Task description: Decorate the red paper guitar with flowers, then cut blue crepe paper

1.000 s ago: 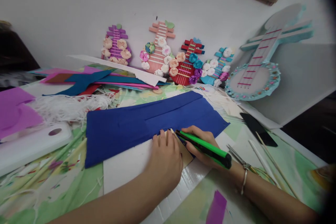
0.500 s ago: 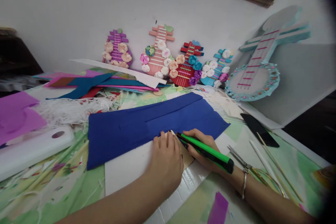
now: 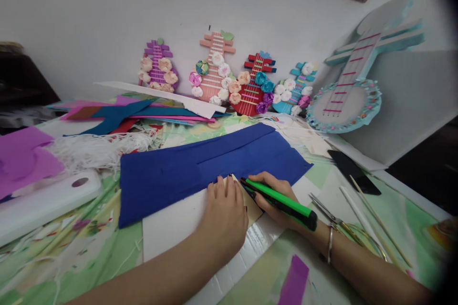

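My left hand (image 3: 225,214) lies flat, fingers side by side, on a cream template piece (image 3: 252,206) at the lower edge of a folded dark blue paper (image 3: 214,162). White board (image 3: 171,228) lies beneath. To its right, my right hand (image 3: 275,195) grips a green and black utility knife (image 3: 286,202), its tip at the template's right edge by the blue paper. The blade itself is too small to make out.
Scissors (image 3: 334,219), thin sticks (image 3: 379,219) and a black flat object (image 3: 352,171) lie at right. White string (image 3: 103,147) and a white plastic board (image 3: 50,205) are at left. Decorated paper guitars (image 3: 250,86) lean on the wall. A purple strip (image 3: 295,281) lies in front.
The whole view has shifted very slightly. Both hands keep nearly the same places on the template and the knife.
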The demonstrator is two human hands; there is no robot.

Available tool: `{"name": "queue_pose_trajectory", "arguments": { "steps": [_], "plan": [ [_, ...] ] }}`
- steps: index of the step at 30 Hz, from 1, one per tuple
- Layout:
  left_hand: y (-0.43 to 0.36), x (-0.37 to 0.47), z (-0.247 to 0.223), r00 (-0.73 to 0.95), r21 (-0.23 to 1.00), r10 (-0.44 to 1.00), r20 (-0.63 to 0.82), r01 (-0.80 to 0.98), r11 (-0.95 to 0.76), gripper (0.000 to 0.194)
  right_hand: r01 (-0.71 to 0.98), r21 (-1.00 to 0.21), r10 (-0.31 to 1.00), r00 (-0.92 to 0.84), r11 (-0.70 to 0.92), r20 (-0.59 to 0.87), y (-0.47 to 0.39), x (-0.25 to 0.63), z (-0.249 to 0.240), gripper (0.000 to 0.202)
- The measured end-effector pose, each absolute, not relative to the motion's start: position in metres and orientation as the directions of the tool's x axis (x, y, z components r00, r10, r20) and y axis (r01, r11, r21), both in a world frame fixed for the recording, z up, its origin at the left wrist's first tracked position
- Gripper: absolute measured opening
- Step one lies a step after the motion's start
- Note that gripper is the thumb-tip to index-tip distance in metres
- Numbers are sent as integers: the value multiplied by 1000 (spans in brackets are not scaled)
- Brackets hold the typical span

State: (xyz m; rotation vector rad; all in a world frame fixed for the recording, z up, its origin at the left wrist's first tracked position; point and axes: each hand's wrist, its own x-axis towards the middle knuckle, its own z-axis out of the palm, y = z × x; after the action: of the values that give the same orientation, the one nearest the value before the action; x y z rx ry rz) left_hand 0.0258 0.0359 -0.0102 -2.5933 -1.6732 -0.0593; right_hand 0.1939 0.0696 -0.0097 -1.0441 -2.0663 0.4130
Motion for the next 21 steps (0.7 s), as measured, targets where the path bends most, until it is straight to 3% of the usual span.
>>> {"name": "queue_pose_trajectory", "arguments": {
  "steps": [21],
  "plan": [
    [35, 26, -9, 416, -41, 907, 67, 909, -414, 56, 529, -576, 780, -367, 624, 507, 68, 194, -6, 25]
  ]
}}
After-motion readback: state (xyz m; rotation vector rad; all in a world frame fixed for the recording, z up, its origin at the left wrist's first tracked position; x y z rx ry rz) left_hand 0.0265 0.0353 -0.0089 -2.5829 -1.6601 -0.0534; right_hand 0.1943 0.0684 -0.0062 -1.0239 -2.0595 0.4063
